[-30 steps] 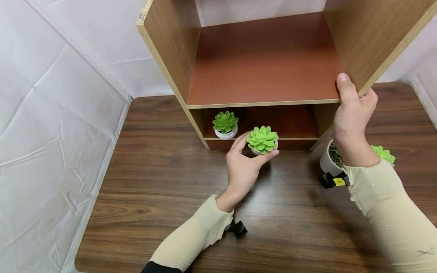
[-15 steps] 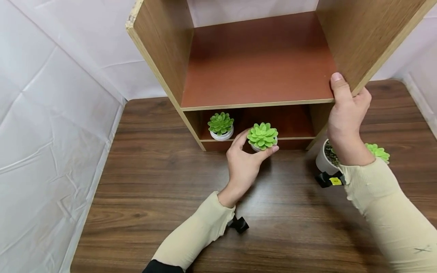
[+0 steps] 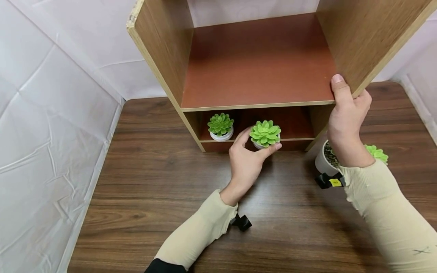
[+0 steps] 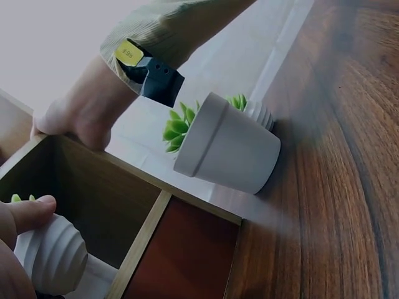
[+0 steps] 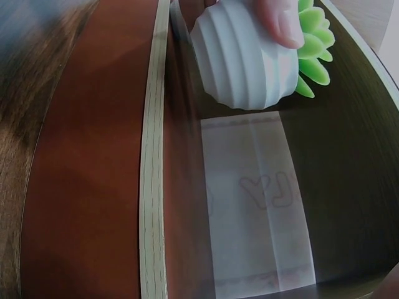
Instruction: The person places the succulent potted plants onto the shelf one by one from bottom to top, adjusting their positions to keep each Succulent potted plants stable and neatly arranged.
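Observation:
Between thumb and fingers, my left hand (image 3: pixel 246 162) holds a small potted succulent (image 3: pixel 265 132) with bright green leaves, at the front of the lower compartment. Its white ribbed pot (image 5: pixel 243 59) shows in the right wrist view, off the compartment floor. A second potted succulent (image 3: pixel 220 125) stands at the left end of that compartment. My right hand (image 3: pixel 347 117) grips the front edge of the wooden shelf unit's (image 3: pixel 257 62) right side panel, thumb inside and fingers outside. The outer fingers are partly hidden behind the panel.
Beside the unit's right side, a larger white pot (image 4: pixel 234 146) stands on the wooden table (image 3: pixel 164 212), with another green succulent (image 3: pixel 377 153) behind my right wrist. A raised front strip (image 5: pixel 153 156) edges the lower compartment. A pale sheet (image 3: pixel 51 132) borders the left.
My left hand has shifted slightly forward and right with the potted succulent, closer to the lower compartment. The right hand keeps its grip on the panel. The head view has shifted slightly.

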`<act>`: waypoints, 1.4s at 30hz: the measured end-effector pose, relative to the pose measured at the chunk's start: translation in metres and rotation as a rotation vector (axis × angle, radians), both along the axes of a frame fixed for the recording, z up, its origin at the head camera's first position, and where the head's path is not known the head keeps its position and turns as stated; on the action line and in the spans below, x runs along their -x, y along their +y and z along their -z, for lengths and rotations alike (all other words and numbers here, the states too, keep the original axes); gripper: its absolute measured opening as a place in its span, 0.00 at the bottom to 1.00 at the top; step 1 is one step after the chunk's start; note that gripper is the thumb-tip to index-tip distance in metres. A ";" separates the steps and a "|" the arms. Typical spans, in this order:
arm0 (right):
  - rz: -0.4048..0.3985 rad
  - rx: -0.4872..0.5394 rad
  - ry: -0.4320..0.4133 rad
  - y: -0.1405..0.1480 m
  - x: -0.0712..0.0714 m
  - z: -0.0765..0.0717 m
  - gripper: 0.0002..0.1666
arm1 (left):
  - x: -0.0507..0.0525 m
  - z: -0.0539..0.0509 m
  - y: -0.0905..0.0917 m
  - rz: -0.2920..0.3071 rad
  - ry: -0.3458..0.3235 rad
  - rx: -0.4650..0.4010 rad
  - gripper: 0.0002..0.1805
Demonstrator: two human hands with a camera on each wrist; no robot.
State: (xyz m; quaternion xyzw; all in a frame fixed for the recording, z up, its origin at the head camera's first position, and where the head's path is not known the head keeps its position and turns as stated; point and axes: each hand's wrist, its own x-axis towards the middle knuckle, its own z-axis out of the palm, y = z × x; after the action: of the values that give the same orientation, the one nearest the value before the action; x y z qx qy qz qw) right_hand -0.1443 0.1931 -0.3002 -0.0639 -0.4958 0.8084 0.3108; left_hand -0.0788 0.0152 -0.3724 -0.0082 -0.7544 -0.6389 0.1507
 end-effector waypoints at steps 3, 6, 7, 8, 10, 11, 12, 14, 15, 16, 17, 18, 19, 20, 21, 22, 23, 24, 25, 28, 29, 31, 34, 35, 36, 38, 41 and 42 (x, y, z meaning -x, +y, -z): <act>0.003 -0.006 -0.003 0.001 0.000 0.001 0.11 | 0.001 0.001 0.001 0.007 0.008 0.002 0.33; 0.002 -0.001 -0.002 0.002 0.000 0.002 0.11 | 0.004 0.002 0.002 0.011 0.011 0.011 0.32; 0.000 0.003 0.001 0.002 0.000 0.002 0.11 | 0.005 0.003 0.003 0.011 0.012 0.015 0.33; -0.002 0.005 0.004 0.003 0.000 0.002 0.11 | 0.006 0.003 0.003 0.011 0.012 0.022 0.33; -0.003 0.006 0.006 0.003 0.000 0.002 0.12 | 0.008 0.003 0.004 0.009 0.012 0.035 0.33; -0.002 0.005 0.006 0.003 0.000 0.003 0.11 | 0.008 0.003 0.005 0.008 0.010 0.041 0.33; -0.001 0.004 0.006 0.002 0.000 0.003 0.11 | 0.009 0.003 0.005 0.008 0.010 0.046 0.33; 0.001 0.002 0.006 0.002 0.000 0.003 0.11 | 0.010 0.002 0.006 0.005 0.004 0.054 0.33; 0.003 0.001 0.005 0.002 0.000 0.003 0.11 | 0.010 0.002 0.006 0.005 0.005 0.054 0.34; 0.005 0.000 0.007 0.002 0.000 0.003 0.11 | 0.011 0.002 0.007 0.003 0.006 0.059 0.34; 0.006 -0.001 0.009 0.002 0.000 0.003 0.11 | 0.012 0.002 0.007 0.000 0.006 0.064 0.34; 0.005 0.000 0.010 0.002 0.000 0.003 0.11 | 0.013 0.002 0.008 -0.001 0.009 0.068 0.34; 0.006 -0.001 0.011 0.002 0.000 0.003 0.11 | 0.014 0.002 0.008 -0.002 0.011 0.071 0.34; 0.005 0.000 0.015 0.002 0.000 0.003 0.11 | 0.014 0.002 0.009 -0.003 0.014 0.073 0.34; 0.004 0.000 0.017 0.002 0.000 0.003 0.11 | 0.015 0.002 0.009 -0.003 0.018 0.076 0.35; 0.003 -0.001 0.018 0.002 0.000 0.003 0.11 | 0.016 0.001 0.009 -0.002 0.020 0.077 0.35; 0.003 -0.005 0.018 0.002 0.000 0.003 0.11 | 0.017 0.001 0.009 -0.001 0.023 0.077 0.35; 0.002 -0.007 0.018 0.002 0.000 0.003 0.11 | 0.017 0.001 0.010 0.002 0.028 0.078 0.35; 0.002 -0.010 0.018 0.002 0.000 0.003 0.11 | 0.018 0.001 0.010 0.002 0.031 0.079 0.35; -0.002 -0.017 0.017 0.002 0.000 0.004 0.11 | 0.020 0.000 0.010 0.006 0.040 0.092 0.35; -0.003 -0.021 0.017 0.002 -0.001 0.004 0.11 | 0.020 0.000 0.010 0.006 0.041 0.100 0.35; -0.007 -0.022 0.019 0.002 -0.001 0.004 0.11 | 0.022 0.000 0.010 0.006 0.037 0.111 0.35; -0.006 -0.023 0.021 0.002 -0.001 0.003 0.11 | 0.024 0.000 0.010 0.005 0.027 0.132 0.35; -0.005 -0.022 0.021 0.002 -0.001 0.003 0.11 | 0.024 0.000 0.010 0.005 0.025 0.139 0.35; -0.004 -0.019 0.022 0.001 -0.001 0.002 0.11 | 0.025 0.000 0.010 0.006 0.024 0.144 0.35; -0.003 -0.017 0.021 0.001 -0.001 0.002 0.11 | 0.025 0.000 0.011 0.009 0.022 0.154 0.35; -0.005 -0.005 0.020 0.000 -0.001 0.002 0.11 | 0.026 0.001 0.011 0.013 0.017 0.168 0.36; -0.007 -0.001 0.021 0.000 -0.001 0.002 0.11 | 0.026 0.001 0.012 0.015 0.015 0.174 0.35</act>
State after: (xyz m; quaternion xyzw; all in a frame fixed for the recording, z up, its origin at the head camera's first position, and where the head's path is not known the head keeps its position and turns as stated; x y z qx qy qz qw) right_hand -0.1430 0.1930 -0.3024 -0.0535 -0.4930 0.8099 0.3134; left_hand -0.1051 0.0270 -0.3733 -0.0316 -0.8059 -0.5719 0.1500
